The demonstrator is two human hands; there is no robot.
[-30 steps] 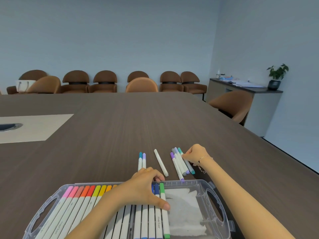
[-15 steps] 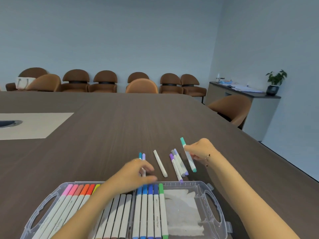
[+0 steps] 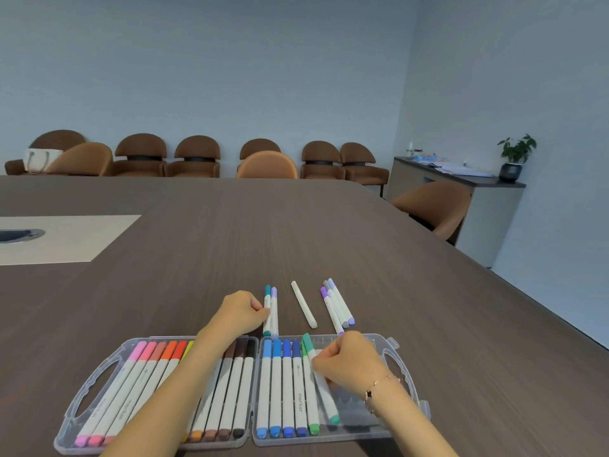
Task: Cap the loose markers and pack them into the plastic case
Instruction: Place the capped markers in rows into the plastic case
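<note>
Teal-capped marker (image 3: 321, 380) lies tilted in the clear case (image 3: 400, 354) (right half), beside the green marker (image 3: 309, 390).

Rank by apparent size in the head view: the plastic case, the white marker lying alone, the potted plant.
1. plastic case
2 and 3. potted plant and white marker: these look similar, and the plant stands much farther away, so I leave them unranked.

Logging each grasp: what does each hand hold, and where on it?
Right hand grips the teal marker on its upper barrel, over the case. Left hand pinches the paired markers mid-barrel.
</note>
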